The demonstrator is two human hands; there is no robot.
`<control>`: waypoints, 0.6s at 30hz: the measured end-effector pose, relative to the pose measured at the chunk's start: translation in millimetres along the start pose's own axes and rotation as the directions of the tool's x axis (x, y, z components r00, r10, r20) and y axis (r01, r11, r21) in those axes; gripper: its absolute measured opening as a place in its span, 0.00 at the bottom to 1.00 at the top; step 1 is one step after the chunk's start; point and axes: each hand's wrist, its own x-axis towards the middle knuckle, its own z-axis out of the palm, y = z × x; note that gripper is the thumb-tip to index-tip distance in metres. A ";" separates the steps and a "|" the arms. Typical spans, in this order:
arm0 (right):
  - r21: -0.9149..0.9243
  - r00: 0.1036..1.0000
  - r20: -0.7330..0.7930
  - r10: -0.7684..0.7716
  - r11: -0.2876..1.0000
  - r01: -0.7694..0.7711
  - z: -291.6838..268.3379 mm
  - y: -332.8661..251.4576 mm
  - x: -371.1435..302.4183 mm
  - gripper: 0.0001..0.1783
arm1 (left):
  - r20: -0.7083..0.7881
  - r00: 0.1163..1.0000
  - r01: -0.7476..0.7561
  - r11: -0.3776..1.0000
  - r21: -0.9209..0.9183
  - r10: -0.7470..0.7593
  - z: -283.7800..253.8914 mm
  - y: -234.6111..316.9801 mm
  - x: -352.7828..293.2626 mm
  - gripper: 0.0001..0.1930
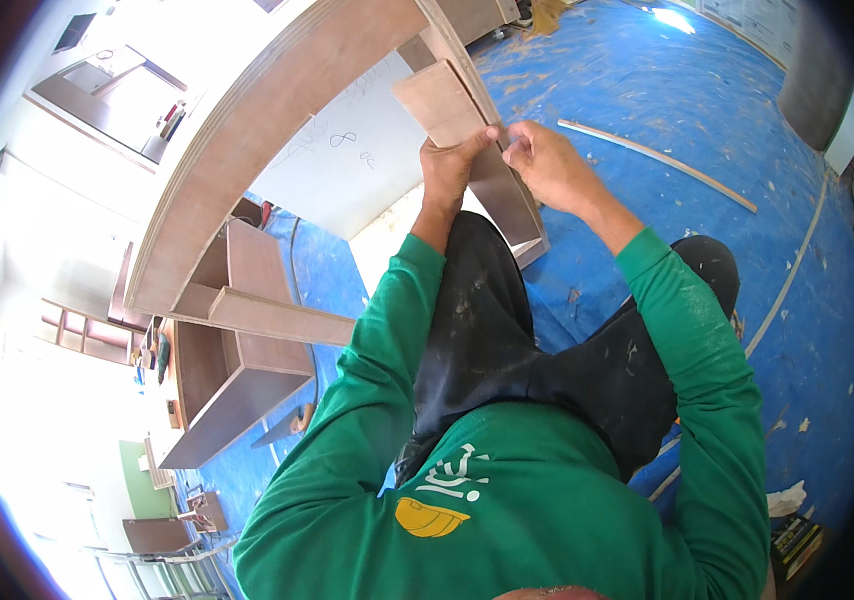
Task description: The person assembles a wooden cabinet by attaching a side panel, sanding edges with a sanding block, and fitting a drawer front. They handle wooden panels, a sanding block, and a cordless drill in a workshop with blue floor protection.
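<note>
Between my knees and the far side stands a plywood cabinet frame [277, 100] with a curved edge and a white panel [337, 150] bearing pencil marks. My left hand [450, 168] grips a small plywood piece [439, 103] against the frame's right-hand rail; the thumb lies along the top edge and the other fingers are mostly hidden behind the wood. Just outside that rail, my right hand [552, 172] is closed, its thumb and forefinger pinched close to the left thumb. Whatever the pinch holds, if anything, is too small to make out.
Blue plastic sheeting [637, 90] covers the floor, dusty and wrinkled. A thin wood strip [659, 163] lies to the right. More plywood cabinet parts [247, 370] stand at the left, beside a handsaw [277, 428]. A grey cylindrical object [827, 80] stands at the far right.
</note>
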 end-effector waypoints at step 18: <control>-0.033 1.000 -0.010 -0.023 0.999 0.022 -0.5 3.9 9.3 0.18 | -0.134 0.989 -0.071 0.997 -0.014 0.068 23.3 5.5 -5.8 0.13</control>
